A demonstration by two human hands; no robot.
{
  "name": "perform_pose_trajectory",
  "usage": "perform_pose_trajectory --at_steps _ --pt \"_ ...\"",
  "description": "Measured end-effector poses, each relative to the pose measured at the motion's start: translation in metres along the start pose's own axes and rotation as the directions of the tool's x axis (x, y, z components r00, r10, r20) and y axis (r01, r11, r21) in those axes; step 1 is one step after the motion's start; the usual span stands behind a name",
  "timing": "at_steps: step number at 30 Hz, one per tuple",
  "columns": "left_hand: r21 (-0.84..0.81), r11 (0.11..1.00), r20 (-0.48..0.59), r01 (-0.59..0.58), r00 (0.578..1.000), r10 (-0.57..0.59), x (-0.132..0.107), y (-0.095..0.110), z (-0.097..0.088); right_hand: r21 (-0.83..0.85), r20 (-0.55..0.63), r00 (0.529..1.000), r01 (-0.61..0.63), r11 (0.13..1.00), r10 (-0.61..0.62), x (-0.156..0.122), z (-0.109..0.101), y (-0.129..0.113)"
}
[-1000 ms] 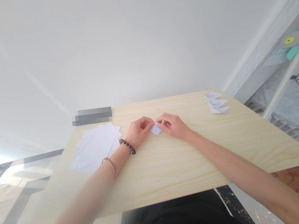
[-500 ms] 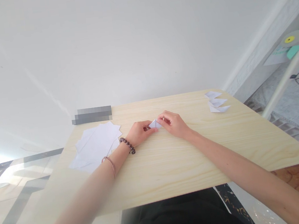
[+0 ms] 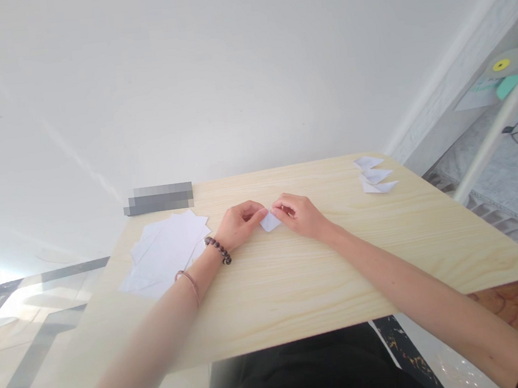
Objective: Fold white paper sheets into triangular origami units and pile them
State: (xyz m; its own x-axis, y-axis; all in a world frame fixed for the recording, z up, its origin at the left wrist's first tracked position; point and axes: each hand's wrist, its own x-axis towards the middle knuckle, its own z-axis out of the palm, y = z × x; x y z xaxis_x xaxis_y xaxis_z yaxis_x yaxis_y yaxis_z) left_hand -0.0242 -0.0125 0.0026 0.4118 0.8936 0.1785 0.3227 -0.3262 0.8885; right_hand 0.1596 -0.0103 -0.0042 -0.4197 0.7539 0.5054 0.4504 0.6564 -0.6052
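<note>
Both my hands meet near the middle of a light wooden table [image 3: 297, 277]. Between them lies a small folded white paper piece [image 3: 269, 221]. My left hand [image 3: 240, 222], with a dark bead bracelet at the wrist, pinches the paper's left upper edge. From the right, my right hand [image 3: 300, 214] pinches the paper's other edge, fingers curled. The paper rests low on the tabletop.
A loose pile of white paper sheets [image 3: 165, 253] lies on the table's left part. Three folded white paper pieces [image 3: 374, 176] sit at the far right corner. A white wall stands behind the table. A white frame and grey fabric are at the right.
The small paper was raised and folded narrow half a second ago; now it lies flatter and wider between my fingers. Both hands stayed in place.
</note>
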Motion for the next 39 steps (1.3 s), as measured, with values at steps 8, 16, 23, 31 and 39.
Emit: perform_pose_trajectory --at_steps 8,16,23,31,39 --pt "0.041 0.998 -0.047 -0.045 0.998 0.047 0.0 0.001 0.001 -0.067 0.014 1.0 -0.001 0.998 0.002 0.0 0.0 -0.001" --pt "-0.02 1.0 -0.12 0.013 0.993 -0.015 0.001 0.004 0.007 -0.051 -0.043 0.997 -0.073 0.996 0.07 0.003 0.001 -0.004" --pt "-0.016 1.0 -0.149 0.008 0.989 -0.01 0.001 0.005 0.009 -0.012 -0.033 0.994 -0.108 0.994 0.107 0.0 0.003 -0.004" --pt "-0.089 0.996 -0.177 -0.011 0.984 -0.005 0.003 0.0 0.005 0.235 -0.017 0.959 -0.27 0.934 0.281 0.0 0.002 0.002" --pt "-0.071 0.997 -0.111 -0.002 0.994 -0.006 0.002 0.001 0.005 0.159 -0.013 0.98 -0.192 0.969 0.196 -0.001 0.0 0.003"
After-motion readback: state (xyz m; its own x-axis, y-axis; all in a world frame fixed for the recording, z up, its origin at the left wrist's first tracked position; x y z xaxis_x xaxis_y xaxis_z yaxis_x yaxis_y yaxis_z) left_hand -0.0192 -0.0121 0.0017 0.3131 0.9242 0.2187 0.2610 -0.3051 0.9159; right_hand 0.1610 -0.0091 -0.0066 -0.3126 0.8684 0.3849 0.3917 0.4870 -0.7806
